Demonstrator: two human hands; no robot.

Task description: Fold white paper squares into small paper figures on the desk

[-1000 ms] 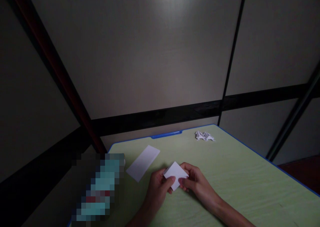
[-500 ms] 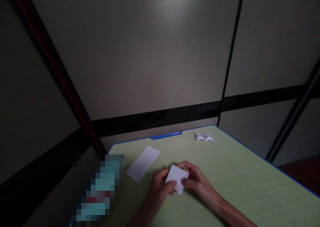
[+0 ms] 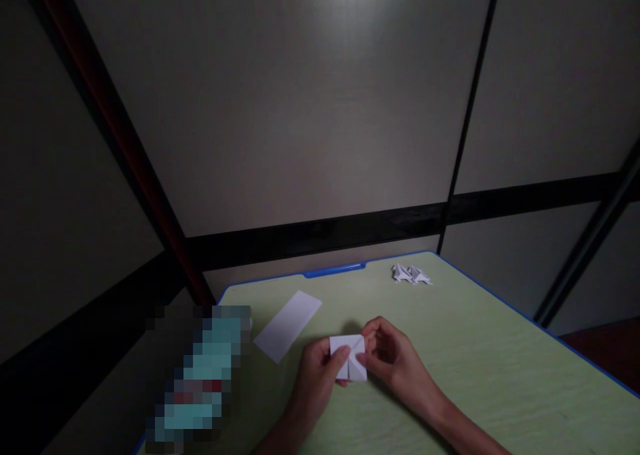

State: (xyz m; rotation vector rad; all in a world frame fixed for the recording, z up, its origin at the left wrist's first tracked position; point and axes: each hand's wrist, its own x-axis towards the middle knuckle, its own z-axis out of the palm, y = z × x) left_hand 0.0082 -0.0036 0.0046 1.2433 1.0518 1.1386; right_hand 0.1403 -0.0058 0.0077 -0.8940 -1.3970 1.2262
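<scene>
A small white folded paper (image 3: 341, 343) is held just above the table, its crease lines and folded flaps facing up. My left hand (image 3: 319, 368) grips its left side, thumb on top and fingers beneath. On the right edge, my right hand (image 3: 393, 355) pinches the paper, its thumb lying on a flap and its index finger at the upper right corner. The fingers under the paper are mostly hidden.
A white paper strip (image 3: 289, 326) lies at the left of the green table (image 3: 480, 348). Two folded white paper figures (image 3: 411, 274) sit at the far right. A blue handle (image 3: 335, 270) marks the back edge. A pixelated teal item (image 3: 205, 368) is at the left edge.
The folded paper has turned from a diamond position to a square one, now showing its creased flaps. My right hand has shifted slightly outward to its right edge.
</scene>
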